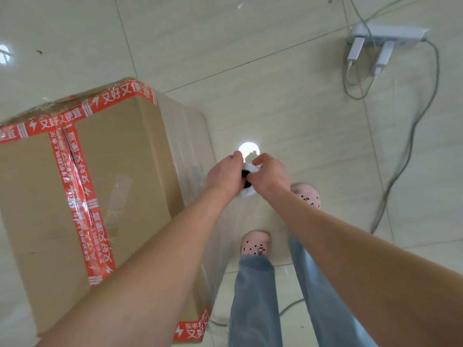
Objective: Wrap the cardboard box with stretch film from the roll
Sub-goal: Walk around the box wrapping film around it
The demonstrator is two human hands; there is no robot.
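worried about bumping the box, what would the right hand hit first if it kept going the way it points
The right hand grips the stretch film roll, so that comes first, then the left hand; the cardboard box lies further along, depth unclear.

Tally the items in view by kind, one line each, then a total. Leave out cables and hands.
Cardboard box: 1
Stretch film roll: 1
Power strip: 1
Chargers: 2
Pink slippers: 2
Total: 7
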